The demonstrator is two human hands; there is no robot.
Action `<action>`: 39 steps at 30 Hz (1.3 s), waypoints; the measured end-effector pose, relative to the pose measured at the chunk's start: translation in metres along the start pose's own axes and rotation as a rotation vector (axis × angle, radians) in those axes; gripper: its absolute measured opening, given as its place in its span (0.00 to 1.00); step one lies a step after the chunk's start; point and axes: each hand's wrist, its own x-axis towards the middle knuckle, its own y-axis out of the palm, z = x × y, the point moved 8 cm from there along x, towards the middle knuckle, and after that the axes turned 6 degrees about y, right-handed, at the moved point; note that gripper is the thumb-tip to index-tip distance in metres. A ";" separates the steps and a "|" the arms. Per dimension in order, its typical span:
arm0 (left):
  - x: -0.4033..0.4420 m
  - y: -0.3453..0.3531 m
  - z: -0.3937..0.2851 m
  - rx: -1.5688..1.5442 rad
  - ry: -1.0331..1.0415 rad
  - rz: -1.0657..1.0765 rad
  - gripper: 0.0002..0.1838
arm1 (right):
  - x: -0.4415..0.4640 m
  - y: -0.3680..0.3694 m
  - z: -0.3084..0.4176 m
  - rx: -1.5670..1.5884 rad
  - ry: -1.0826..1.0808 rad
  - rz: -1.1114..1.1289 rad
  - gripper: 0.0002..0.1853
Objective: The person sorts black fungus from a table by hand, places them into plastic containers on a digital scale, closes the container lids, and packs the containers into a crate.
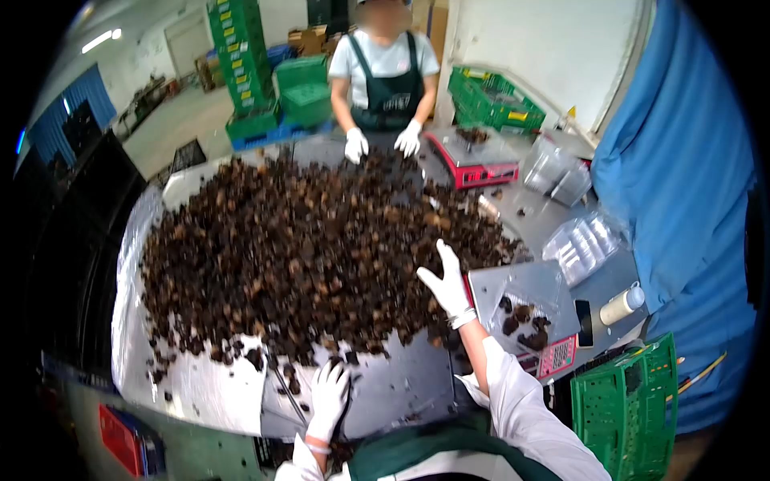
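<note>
Your right hand [446, 285], spread and seemingly empty, has the dark pile [281, 248] leftward, the scale [556, 357] just rightward. Your left hand's [329, 398] hold is unclear.

1. There's room on the tabletop [401, 389] at its near edge, right of the left hand [329, 397].
2. A big heap of mushroom pieces [297, 248] blocks the middle.
3. By the right edge, a scale [485, 289], plastic boxes [581, 248] and a bottle [622, 305] crowd it.

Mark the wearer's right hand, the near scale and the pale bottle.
Right hand [451, 290]: head view, middle of the white glove.
Near scale [556, 357]: head view, pink keypad panel.
Pale bottle [621, 306]: head view, side of its body.
</note>
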 end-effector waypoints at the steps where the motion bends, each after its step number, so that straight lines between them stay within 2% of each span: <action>1: -0.005 -0.004 0.018 0.025 -0.040 -0.022 0.16 | 0.012 0.014 -0.013 -0.057 0.034 0.000 0.47; 4: -0.016 -0.022 0.057 0.074 -0.152 -0.087 0.15 | 0.041 0.030 -0.033 -0.241 0.141 -0.035 0.51; 7: -0.019 -0.023 0.061 -0.076 -0.167 -0.162 0.14 | 0.057 0.035 -0.051 -0.419 0.313 0.007 0.53; 11: -0.021 -0.007 0.061 -0.066 -0.200 -0.107 0.14 | 0.056 0.047 -0.075 -0.503 0.460 0.099 0.57; 13: -0.017 -0.017 0.055 -0.068 -0.189 -0.124 0.14 | 0.053 0.059 -0.066 -0.433 0.408 0.148 0.57; 15: -0.017 -0.017 0.056 -0.064 -0.180 -0.137 0.13 | 0.049 0.074 -0.054 -0.517 0.342 0.236 0.56; 17: -0.003 -0.043 0.046 -0.034 -0.102 -0.162 0.12 | 0.048 0.087 -0.050 -0.620 0.255 0.256 0.54; 19: -0.008 -0.034 0.050 -0.061 -0.140 -0.165 0.12 | 0.051 0.085 -0.058 -0.597 0.258 0.222 0.51; 21: -0.018 -0.012 0.059 -0.081 -0.170 -0.173 0.13 | 0.055 0.082 -0.066 -0.605 0.239 0.160 0.43; 23: 0.003 -0.044 0.046 -0.071 -0.171 -0.123 0.12 | 0.054 0.081 -0.060 -0.588 0.242 0.200 0.34; 24: 0.007 -0.053 0.040 -0.070 -0.170 -0.066 0.12 | 0.052 0.082 -0.056 -0.582 0.178 0.179 0.29; 26: -0.013 -0.021 0.053 -0.058 -0.174 -0.160 0.13 | 0.038 0.080 -0.047 -0.545 0.046 0.098 0.19; 31: -0.012 -0.017 0.047 0.028 -0.149 -0.126 0.13 | -0.001 0.075 -0.026 -0.507 -0.051 0.175 0.23; 32: -0.007 -0.022 0.038 0.029 -0.140 -0.107 0.13 | -0.010 0.075 -0.021 -0.517 -0.140 0.160 0.24; 35: 0.010 -0.038 0.000 -0.089 -0.017 -0.157 0.15 | -0.040 0.075 -0.005 -0.539 -0.312 0.184 0.27; 37: 0.020 -0.030 -0.020 -0.234 0.089 -0.116 0.15 | -0.063 0.078 0.001 -0.559 -0.396 0.261 0.29; 39: 0.023 -0.028 -0.040 -0.226 0.169 -0.065 0.14 | -0.089 0.082 0.007 -0.608 -0.445 0.350 0.33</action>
